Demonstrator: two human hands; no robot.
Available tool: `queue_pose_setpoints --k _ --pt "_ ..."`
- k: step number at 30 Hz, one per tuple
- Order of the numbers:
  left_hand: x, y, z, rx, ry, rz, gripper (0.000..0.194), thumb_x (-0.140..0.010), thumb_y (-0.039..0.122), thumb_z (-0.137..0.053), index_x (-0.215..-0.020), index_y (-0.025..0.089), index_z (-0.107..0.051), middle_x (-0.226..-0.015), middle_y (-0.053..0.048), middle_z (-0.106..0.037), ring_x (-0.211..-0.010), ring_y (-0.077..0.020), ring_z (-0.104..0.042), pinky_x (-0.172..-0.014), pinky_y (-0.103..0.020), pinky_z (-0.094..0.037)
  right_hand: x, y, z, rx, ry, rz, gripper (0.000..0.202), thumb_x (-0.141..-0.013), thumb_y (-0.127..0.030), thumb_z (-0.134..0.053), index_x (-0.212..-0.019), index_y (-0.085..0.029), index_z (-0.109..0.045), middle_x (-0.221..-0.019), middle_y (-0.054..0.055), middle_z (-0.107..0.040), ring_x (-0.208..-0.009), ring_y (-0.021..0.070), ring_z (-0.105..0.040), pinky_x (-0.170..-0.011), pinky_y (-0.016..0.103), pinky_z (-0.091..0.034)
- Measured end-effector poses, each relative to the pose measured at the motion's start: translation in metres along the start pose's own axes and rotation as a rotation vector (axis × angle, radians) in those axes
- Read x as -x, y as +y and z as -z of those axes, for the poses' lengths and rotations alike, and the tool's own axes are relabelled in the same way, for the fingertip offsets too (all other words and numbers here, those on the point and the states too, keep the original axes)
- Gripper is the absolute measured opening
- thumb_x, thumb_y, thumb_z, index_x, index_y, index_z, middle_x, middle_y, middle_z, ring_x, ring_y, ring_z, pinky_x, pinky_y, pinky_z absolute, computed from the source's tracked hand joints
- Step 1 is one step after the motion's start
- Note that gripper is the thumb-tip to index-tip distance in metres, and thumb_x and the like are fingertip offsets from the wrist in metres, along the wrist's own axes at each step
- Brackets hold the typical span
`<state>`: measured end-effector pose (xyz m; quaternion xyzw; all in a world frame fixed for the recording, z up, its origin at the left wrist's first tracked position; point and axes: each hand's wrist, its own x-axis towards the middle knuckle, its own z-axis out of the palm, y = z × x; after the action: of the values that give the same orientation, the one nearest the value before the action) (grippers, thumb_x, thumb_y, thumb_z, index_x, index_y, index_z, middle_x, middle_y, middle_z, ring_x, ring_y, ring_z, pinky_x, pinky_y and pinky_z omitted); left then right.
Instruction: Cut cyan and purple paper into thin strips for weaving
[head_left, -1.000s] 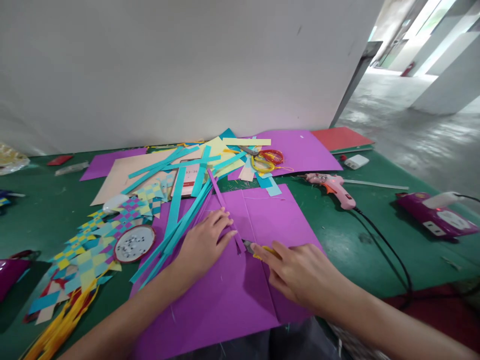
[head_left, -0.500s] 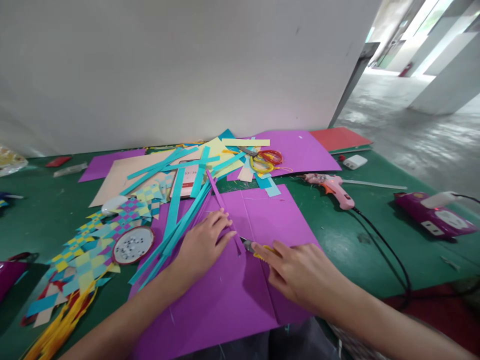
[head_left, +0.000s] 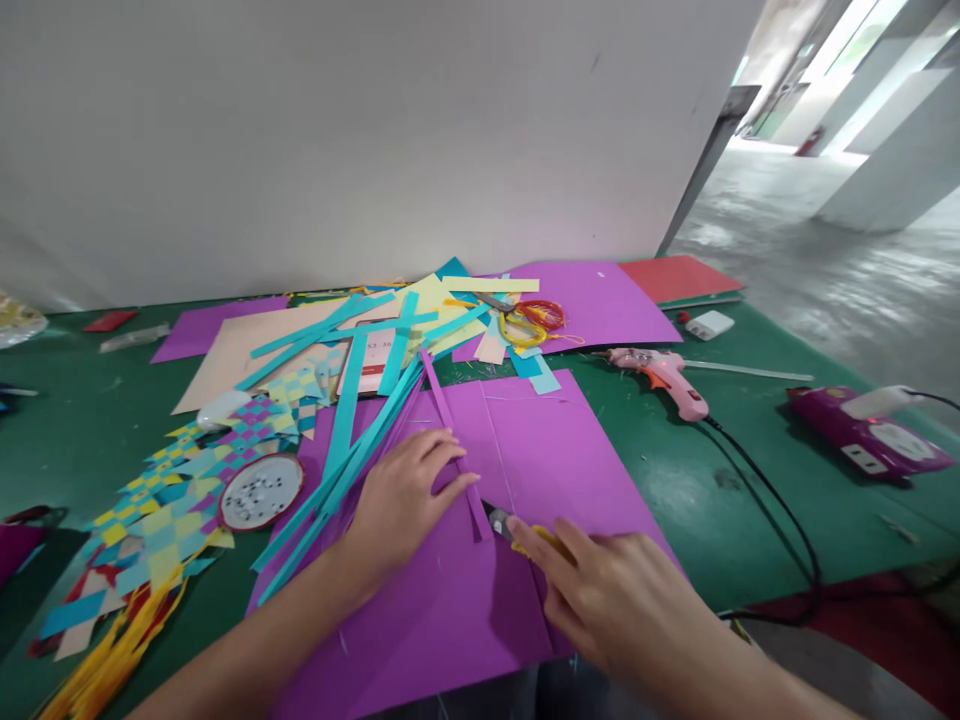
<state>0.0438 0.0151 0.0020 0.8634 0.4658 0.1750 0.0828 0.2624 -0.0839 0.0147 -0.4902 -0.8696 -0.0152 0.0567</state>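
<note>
In my right hand (head_left: 607, 585) is a yellow-handled utility knife (head_left: 501, 522), gripped with the forefinger stretched along its top. Its dark blade tip sits just right of the near end of a narrow purple paper strip (head_left: 476, 510). My left hand (head_left: 409, 490) is closed on this strip, its fingertips and thumb pressing at its middle. Under both hands lies a large purple sheet (head_left: 420, 630) with a long line running down its right part. Teal paper strips (head_left: 351, 410) lie bunched at the left hand's far side, some crossing a phone (head_left: 377, 365).
Scissors (head_left: 525, 320) rest on paper scraps at the back. A pink glue gun (head_left: 664, 375) with a black cord lies right, near a purple power strip (head_left: 870, 430). Left are a dish of small beads (head_left: 262, 492), woven paper pieces (head_left: 176, 500) and yellow ribbon (head_left: 124, 650).
My right hand and the knife have moved a little toward me. The purple strip has slid slightly the same way, while my left hand stays almost in place.
</note>
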Motion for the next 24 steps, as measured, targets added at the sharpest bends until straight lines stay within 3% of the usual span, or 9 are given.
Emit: queue_pose_setpoints --k 4,14,24 --pt "0.000 -0.001 -0.001 -0.022 -0.027 0.042 0.039 -0.087 0.047 -0.052 -0.114 0.019 -0.055 -0.125 -0.009 -0.059 -0.116 -0.0250 -0.056 -0.096 -0.042 -0.048 0.000 -0.004 -0.002 -0.004 -0.010 -0.023 0.053 -0.079 -0.020 -0.053 -0.132 -0.023 -0.046 -0.085 0.001 -0.064 -0.051 0.0100 -0.053 -0.045 0.031 -0.014" --pt "-0.002 -0.002 -0.001 -0.041 -0.019 -0.004 0.034 -0.087 0.046 -0.053 -0.106 0.020 -0.060 -0.119 -0.008 -0.063 -0.115 -0.0248 -0.057 -0.095 -0.040 -0.049 -0.006 -0.011 0.002 0.027 -0.089 -0.077 0.056 -0.080 -0.020 -0.053 -0.134 -0.025 -0.042 -0.091 0.002 -0.065 -0.051 0.0112 -0.058 -0.044 0.031 -0.015" --pt "-0.004 -0.003 -0.001 -0.017 -0.020 -0.018 0.028 -0.089 0.042 -0.052 -0.105 0.021 -0.060 -0.119 -0.006 -0.064 -0.116 -0.0234 -0.057 -0.096 -0.039 -0.047 -0.004 -0.012 0.001 0.018 -0.072 -0.085 0.056 -0.079 -0.017 -0.052 -0.134 -0.025 -0.044 -0.090 0.002 -0.065 -0.051 0.0105 -0.058 -0.044 0.031 -0.015"
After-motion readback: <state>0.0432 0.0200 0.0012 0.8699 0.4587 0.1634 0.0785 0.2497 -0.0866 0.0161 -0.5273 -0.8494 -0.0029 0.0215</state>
